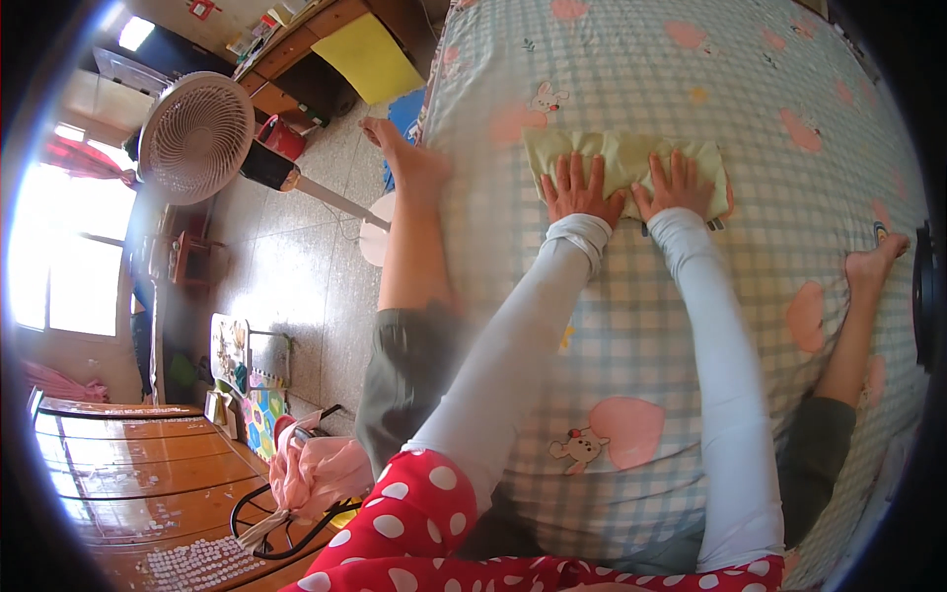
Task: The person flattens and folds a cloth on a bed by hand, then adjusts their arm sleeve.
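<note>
A pale green folded cloth bundle [621,148] lies flat on the checked bedsheet [631,335]; its exact kind is unclear. My left hand [580,187] presses down on its left part, fingers stretched forward and spread. On the right part lies my right hand [676,187], also flat with its fingers apart. The two thumbs point toward each other near the bundle's middle. Small dark bits and an orange edge show at the bundle's near and right side. White sleeves cover both my forearms.
My bare legs stretch out on both sides over the bed. Left of the bed stands a white fan [197,136] on the tiled floor. Behind it is a wooden desk [286,54] with a yellow sheet [370,54]. A slatted wooden surface [128,483] and pink cloth [311,469] are at lower left.
</note>
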The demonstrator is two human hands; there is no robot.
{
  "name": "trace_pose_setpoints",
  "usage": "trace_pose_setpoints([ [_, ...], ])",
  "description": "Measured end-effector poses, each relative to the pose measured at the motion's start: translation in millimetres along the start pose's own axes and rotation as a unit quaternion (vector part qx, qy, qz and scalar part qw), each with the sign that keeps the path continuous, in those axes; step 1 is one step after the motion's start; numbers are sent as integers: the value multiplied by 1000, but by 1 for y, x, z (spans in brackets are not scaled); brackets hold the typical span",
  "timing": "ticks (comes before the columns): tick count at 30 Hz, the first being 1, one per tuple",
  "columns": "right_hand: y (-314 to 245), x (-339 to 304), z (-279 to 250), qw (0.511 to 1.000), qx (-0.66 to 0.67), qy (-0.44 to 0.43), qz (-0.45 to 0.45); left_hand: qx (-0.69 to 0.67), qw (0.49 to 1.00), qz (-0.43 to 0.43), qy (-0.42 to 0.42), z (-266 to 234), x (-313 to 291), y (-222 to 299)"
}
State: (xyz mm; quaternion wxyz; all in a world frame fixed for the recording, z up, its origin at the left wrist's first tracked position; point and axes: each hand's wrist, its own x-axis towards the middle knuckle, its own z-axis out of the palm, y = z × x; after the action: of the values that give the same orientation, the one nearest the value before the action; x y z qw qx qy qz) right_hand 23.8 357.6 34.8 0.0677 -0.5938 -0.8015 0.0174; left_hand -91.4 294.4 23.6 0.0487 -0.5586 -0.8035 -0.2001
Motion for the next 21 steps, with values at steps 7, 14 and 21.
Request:
trace_pose_setpoints([
  [7,6,-55,23,993,-1,98,-69,0,997,-4,-81,-10,-41,-4],
  [14,26,-180,21,996,19,30,-82,32,985,-10,-168,-31,-154,2],
  [21,29,-275,24,990,45,52,-124,18,949,-29,-314,-41,-229,-13],
])
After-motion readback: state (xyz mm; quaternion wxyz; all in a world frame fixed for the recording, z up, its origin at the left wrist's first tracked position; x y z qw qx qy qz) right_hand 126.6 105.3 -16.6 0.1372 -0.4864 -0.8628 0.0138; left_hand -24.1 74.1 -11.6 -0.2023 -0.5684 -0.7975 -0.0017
